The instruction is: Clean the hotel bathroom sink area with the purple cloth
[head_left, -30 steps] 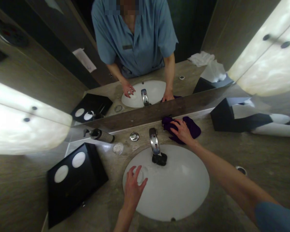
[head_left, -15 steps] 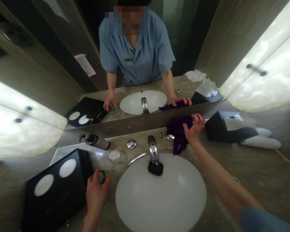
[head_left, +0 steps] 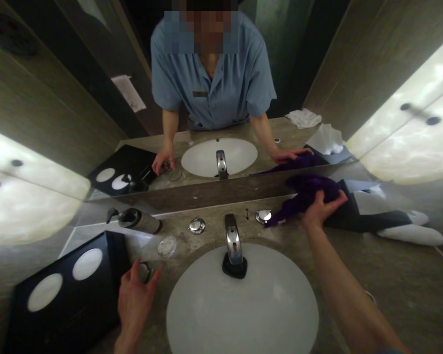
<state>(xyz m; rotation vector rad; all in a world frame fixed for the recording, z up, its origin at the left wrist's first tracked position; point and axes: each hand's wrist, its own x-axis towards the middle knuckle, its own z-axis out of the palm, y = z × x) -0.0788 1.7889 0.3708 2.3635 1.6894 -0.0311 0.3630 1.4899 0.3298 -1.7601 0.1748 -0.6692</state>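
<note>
In the head view, my right hand [head_left: 324,209] presses a crumpled purple cloth [head_left: 312,189] at the back right of the counter, close to the mirror's lower edge. One corner of the cloth trails left to the chrome tap handle [head_left: 263,216]. My left hand [head_left: 136,295] curls thumb and fingers around a small round object with a dark rim [head_left: 144,272]; its kind I cannot make out. Beside that hand stands a black box [head_left: 70,300] with two white discs on top. A clear round dish [head_left: 167,246] lies just beyond the fingers.
A white oval basin [head_left: 243,309] with a chrome faucet [head_left: 233,238] fills the middle. At the back left are a pump bottle [head_left: 140,220] and another tap handle [head_left: 197,225]. A dark tissue box [head_left: 350,211] stands right of the cloth, with white rolled items [head_left: 413,235] beside it. The mirror reflects a person in blue.
My right hand has slid the purple cloth rightward along the counter, toward the tissue box. My left hand keeps its grip beside the black box. The view has shifted slightly.
</note>
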